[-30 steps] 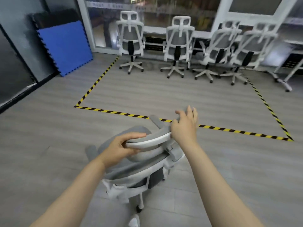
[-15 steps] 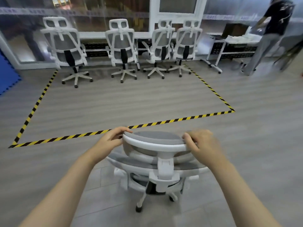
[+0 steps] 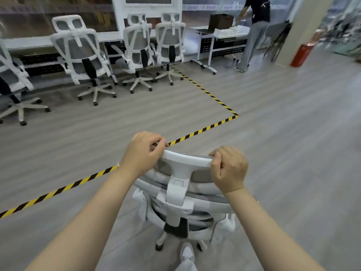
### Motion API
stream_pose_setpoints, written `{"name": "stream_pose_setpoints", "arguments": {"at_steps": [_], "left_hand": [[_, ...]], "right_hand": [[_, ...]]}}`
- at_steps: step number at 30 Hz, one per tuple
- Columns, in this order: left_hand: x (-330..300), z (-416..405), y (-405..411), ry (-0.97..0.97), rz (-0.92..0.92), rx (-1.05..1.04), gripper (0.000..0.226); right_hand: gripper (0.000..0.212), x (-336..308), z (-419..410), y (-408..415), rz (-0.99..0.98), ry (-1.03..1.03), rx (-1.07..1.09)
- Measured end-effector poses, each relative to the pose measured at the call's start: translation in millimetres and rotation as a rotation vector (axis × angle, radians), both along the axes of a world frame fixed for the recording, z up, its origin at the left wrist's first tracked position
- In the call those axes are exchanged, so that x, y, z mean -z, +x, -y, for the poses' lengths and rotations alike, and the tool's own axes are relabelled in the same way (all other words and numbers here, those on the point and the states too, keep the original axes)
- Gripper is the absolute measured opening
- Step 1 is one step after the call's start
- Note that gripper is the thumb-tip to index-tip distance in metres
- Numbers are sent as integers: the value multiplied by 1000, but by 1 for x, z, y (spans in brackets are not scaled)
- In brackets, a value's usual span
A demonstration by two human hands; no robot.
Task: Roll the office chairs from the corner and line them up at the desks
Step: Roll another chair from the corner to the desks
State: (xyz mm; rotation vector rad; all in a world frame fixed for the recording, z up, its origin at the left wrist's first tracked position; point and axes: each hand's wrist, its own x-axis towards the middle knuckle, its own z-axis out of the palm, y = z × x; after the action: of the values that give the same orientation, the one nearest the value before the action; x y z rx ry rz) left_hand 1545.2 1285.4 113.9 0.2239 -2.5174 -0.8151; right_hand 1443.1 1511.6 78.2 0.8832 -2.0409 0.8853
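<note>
Both hands on the headrest point(image 3: 187, 160): left grip point(image 3: 144, 151) curled round one end, right grip point(image 3: 228, 169) round the other. The chair point(image 3: 181, 200) stands just short of the striped tape point(image 3: 203, 131), its back toward the person, seat facing the row point(image 3: 136, 53) at the counter point(image 3: 224, 33). Headrest runs left to right. Risk: pushing from the top could tip or swivel the chair, and a caster may catch a shoe point(image 3: 187, 253).

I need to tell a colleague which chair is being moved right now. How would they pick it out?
Find the yellow-and-black floor tape; four chairs stand beyond it along the desks. The chair being moved sits nearest the camera, gripped at its headrest by the left hand and right hand.
</note>
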Motion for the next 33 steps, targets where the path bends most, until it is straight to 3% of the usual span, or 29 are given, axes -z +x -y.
{"name": "stream_pose_setpoints", "arguments": {"at_steps": [6, 10, 14, 21, 33], "left_hand": [[-19, 32, -97, -124, 250, 7, 36], [-6, 68, -134, -139, 63, -23, 40], [10, 103, -176, -85, -90, -102, 44], [21, 163, -276, 38, -158, -178, 50], [22, 267, -505, -60, -168, -238, 49]], "right_hand": [[35, 2, 33, -49, -45, -28, -11], [40, 4, 64, -91, -90, -2, -58], [33, 9, 97, -134, -78, 34, -118], [32, 11, 159, -237, -62, 69, -147], [27, 15, 270, -466, 50, 43, -38]]}}
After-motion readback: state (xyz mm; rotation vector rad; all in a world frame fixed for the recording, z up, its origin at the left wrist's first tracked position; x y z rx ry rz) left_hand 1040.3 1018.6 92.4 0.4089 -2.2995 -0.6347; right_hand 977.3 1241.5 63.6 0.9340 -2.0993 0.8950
